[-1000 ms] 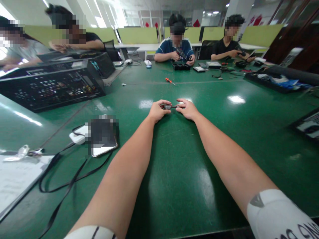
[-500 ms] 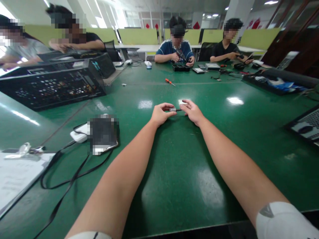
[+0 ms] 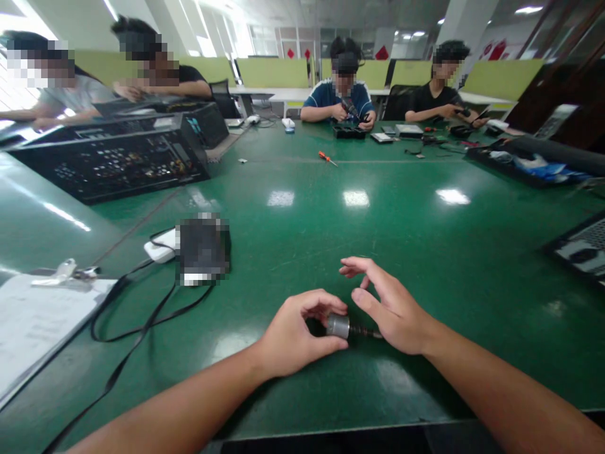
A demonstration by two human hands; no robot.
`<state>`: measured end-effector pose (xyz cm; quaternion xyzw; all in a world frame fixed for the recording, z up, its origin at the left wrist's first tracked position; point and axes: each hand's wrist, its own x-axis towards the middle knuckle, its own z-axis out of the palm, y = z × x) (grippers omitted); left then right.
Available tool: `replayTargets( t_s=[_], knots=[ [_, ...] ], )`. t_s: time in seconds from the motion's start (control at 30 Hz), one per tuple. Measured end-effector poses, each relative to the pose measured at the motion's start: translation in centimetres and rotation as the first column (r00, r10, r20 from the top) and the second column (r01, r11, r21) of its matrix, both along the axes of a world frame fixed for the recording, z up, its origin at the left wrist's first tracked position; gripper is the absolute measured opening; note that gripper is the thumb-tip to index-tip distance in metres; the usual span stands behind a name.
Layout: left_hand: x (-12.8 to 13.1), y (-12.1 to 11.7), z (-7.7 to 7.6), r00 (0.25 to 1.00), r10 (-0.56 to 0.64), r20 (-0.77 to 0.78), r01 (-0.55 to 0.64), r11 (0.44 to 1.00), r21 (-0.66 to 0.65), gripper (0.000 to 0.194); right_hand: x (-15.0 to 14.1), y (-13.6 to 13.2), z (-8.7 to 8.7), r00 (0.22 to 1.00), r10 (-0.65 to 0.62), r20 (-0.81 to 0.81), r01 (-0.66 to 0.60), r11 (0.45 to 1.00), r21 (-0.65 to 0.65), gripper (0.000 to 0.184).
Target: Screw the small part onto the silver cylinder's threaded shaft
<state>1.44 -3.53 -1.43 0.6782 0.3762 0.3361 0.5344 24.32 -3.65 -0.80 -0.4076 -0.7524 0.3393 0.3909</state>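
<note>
Close to the table's near side, my left hand [image 3: 302, 334] curls around a short silver metal cylinder with a dark, ridged shaft [image 3: 338, 326]. Its fingers are at the far side of the cylinder and its thumb at the near side. The thin shaft points right, toward my right hand [image 3: 390, 309]. That hand is open, with fingers spread above and beside the shaft's end. Its palm edge partly covers the tip, so I cannot tell whether it touches. The cylinder's left end is hidden in my left hand.
On the green table [image 3: 293, 246] lie an orange screwdriver [image 3: 324, 156], a clipboard with paper [image 3: 42, 321], a dark blurred-out item [image 3: 204, 249] and a black strap [image 3: 137, 340]. A black computer case [image 3: 113, 161] stands left. Several people work across the table.
Both hands have come back toward me with the metal cylinder, from mid-table to near the front edge. My right hand's fingers have moved off the shaft and spread.
</note>
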Motion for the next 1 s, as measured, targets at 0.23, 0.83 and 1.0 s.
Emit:
replayTargets(
  t_s=[0.23, 0.83, 1.0],
  knots=[
    [-0.6, 2.6, 0.3, 0.982, 0.185, 0.031, -0.187, 0.977, 0.104, 0.032, 0.1, 0.7, 0.3, 0.997, 0.029, 0.071, -0.030, 0.999, 0.013, 0.026],
    [-0.7, 1.7, 0.3, 0.993, 0.115, 0.032, -0.116, 0.992, 0.053, 0.032, -0.3, 0.6, 0.0, 0.982, 0.066, 0.179, -0.081, 0.994, 0.076, 0.006],
    [-0.7, 1.6, 0.3, 0.994, 0.112, 0.019, -0.113, 0.992, 0.057, 0.030, -0.3, 0.5, 0.1, 0.979, 0.058, 0.198, -0.072, 0.995, 0.064, 0.012]
  ],
)
